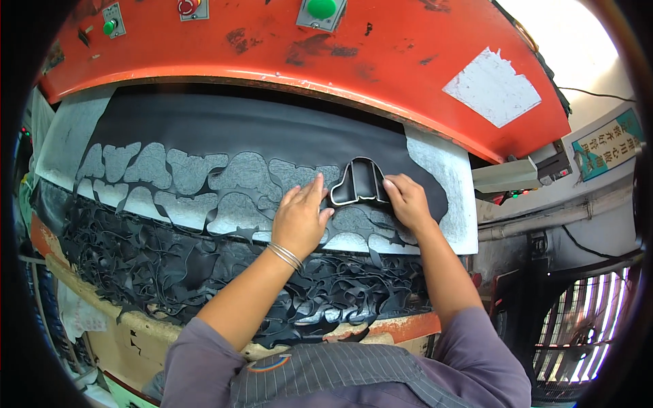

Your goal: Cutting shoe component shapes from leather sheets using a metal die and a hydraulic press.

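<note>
A metal cutting die (355, 200), a curved outline with inner braces, stands on a sheet of black leather-like material (252, 122). My right hand (408, 200) grips the die's right wall, thumb on the near side of its rim. On the left, my left hand (300, 214) rests over the sheet with fingers stretched out and thumb apart, close beside the die's left edge; whether it touches the metal I cannot tell. Rows of cut-out shapes (245, 173) leave holes in the sheet to the left of the die, showing a scratched pale board (449, 197) below.
A red machine beam (272, 47) spans the far side, carrying a green button (322, 8) and a red knob (188, 7). Tangled black offcuts (177, 265) heap along the near edge. A pale metal box (503, 175) juts out at right.
</note>
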